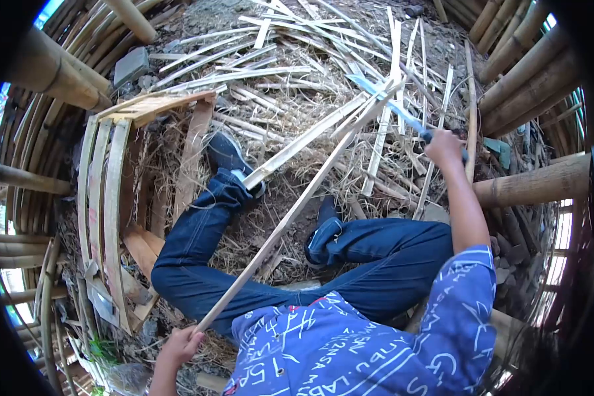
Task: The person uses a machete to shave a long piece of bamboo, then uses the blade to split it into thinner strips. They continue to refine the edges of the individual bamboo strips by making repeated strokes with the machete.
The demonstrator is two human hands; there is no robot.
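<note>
My left hand point(180, 346) is closed round the near end of a long pale bamboo strip point(285, 224), which slants up and away to the right. My right hand point(446, 149) grips the dark handle of a long-bladed knife point(402, 113). The blade points up and left and crosses the strip near its far end. Beneath that crossing, a wider split bamboo piece point(303, 146) runs from beside my left shoe to the same spot. Whether the blade touches the strip, I cannot tell.
Many cut strips point(244, 76) and shavings litter the ground ahead. A slatted wooden crate point(103, 191) lies at the left, with a grey block point(131, 66) beyond it. Bamboo poles stand on both sides, one thick pole point(534, 181) reaching in from the right.
</note>
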